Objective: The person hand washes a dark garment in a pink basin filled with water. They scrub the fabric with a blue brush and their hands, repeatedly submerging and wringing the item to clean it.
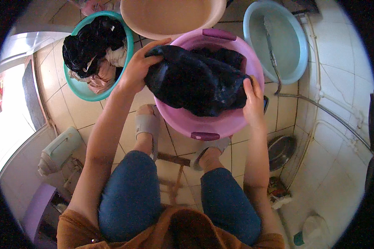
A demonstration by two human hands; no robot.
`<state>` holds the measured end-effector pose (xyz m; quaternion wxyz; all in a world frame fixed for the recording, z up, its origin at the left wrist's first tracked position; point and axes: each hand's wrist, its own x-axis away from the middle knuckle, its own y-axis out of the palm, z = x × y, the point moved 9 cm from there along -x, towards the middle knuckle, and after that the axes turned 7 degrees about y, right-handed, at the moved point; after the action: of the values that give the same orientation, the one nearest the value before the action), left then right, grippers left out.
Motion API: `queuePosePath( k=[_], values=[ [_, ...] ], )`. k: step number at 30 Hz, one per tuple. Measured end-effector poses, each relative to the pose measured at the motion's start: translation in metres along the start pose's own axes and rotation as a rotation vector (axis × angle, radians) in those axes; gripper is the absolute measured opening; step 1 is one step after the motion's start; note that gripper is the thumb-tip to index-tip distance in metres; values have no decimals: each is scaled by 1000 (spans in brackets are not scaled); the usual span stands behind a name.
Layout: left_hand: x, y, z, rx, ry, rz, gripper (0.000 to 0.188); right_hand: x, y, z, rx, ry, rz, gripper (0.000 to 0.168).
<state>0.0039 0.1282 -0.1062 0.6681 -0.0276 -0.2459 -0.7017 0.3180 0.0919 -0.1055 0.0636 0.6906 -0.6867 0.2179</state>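
A black cloth garment [196, 81] is stretched between my hands above a pink plastic basin [180, 121] with purple handles. My left hand [146, 63] grips its upper left end, thumb and fingers closed on the fabric. At its right end my right hand [252, 99] pinches the edge, near the basin's right rim. More dark fabric [230, 57] lies behind it, inside the basin's far side. What lies under the held garment is hidden.
A teal basin [129, 59] at left holds black, white and pinkish clothes [103, 79]. Beyond sits a beige basin [171, 18]. A hose [271, 54] runs into a light blue basin [302, 62] at right. A metal bowl [280, 152] rests by the tiled wall.
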Motion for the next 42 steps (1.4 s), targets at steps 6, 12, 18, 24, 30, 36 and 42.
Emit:
queuePosePath(
  k=[6, 12, 18, 24, 30, 36, 42],
  values=[
    [-19, 9, -18, 320, -53, 200, 32, -1, 52, 16, 171, 87, -244, 68],
    [-23, -12, -13, 348, -46, 121, 34, 16, 74, 30, 727, -271, -376, 62],
    [-1, 47, 17, -657, 329, -349, 65, 8, 4, 43, -379, 219, -157, 64],
    [-18, 24, -2, -520, 271, -79, 35, 5, 22, 15, -696, 274, -245, 46],
    [1, 84, 29, -616, 489, 72, 29, 1, 48, 60, -788, 471, 12, 44],
    [39, 233, -16, -852, 955, -503, 32, -11, 84, 82, -1254, 403, -318, 45],
    [-46, 181, -61, -1028, 410, -260, 40, 25, 89, 84, -951, 647, 149, 44]
  ],
)
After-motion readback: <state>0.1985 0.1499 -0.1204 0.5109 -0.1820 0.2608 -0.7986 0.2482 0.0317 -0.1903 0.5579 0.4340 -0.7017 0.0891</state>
